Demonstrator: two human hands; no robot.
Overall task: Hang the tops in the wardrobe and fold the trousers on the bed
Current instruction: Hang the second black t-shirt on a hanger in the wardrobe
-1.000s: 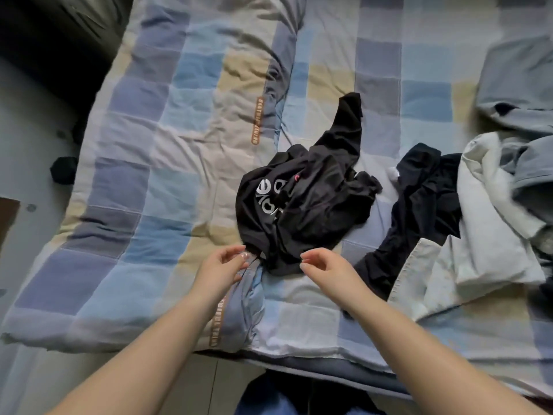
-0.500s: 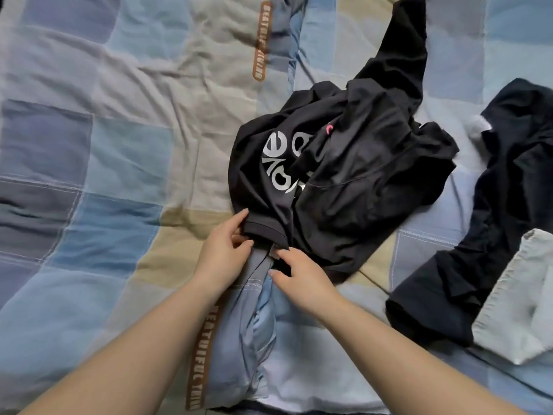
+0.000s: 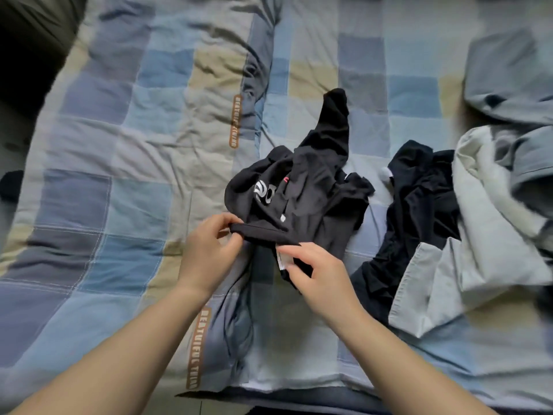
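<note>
Spread across the bed is a checked quilt (image 3: 143, 163) in blue, grey and tan, on which a crumpled black top (image 3: 311, 199) with white lettering is lying just beyond the hands. Its hem is pinched by the left hand (image 3: 209, 253), and a white label at its edge is gripped by the right hand (image 3: 317, 277). Well to the right of the right hand, a dark garment (image 3: 419, 211) and a pale one (image 3: 484, 259) are heaped.

Crumpled black top (image 3: 311, 202) with white lettering at the middle of the checked quilt (image 3: 125, 163), left hand (image 3: 209, 250) pinching its hem, right hand (image 3: 317, 277) pinching the white label, dark garment (image 3: 419, 211) and pale grey garment (image 3: 484, 250) heaped toward the bed's right edge
</note>
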